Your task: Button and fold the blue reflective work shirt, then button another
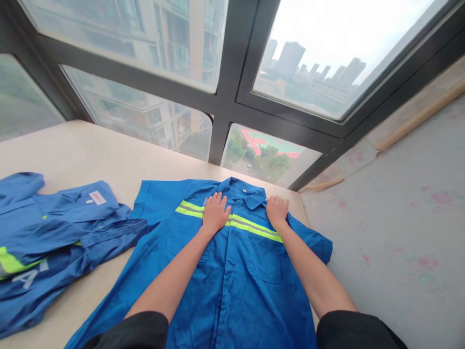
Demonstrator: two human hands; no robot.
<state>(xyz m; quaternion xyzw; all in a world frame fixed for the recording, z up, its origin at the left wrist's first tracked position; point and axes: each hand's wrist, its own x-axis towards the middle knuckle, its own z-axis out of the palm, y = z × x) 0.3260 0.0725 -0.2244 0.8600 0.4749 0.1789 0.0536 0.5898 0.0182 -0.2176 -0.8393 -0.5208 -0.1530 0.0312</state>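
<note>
A blue short-sleeved work shirt lies spread out with its front up and its collar toward the window. A yellow-green and grey reflective band crosses its chest. My left hand rests flat on the chest beside the collar, fingers stretched out over the band. At the shoulder on the other side of the collar, my right hand has its fingers curled over the fabric, gripping it. The shirt's lower end runs out of view at the bottom.
A second blue garment with a reflective band and white lettering lies crumpled at the left on the pale ledge. Grey window frames rise beyond the shirt. A flower-patterned wall borders the right side.
</note>
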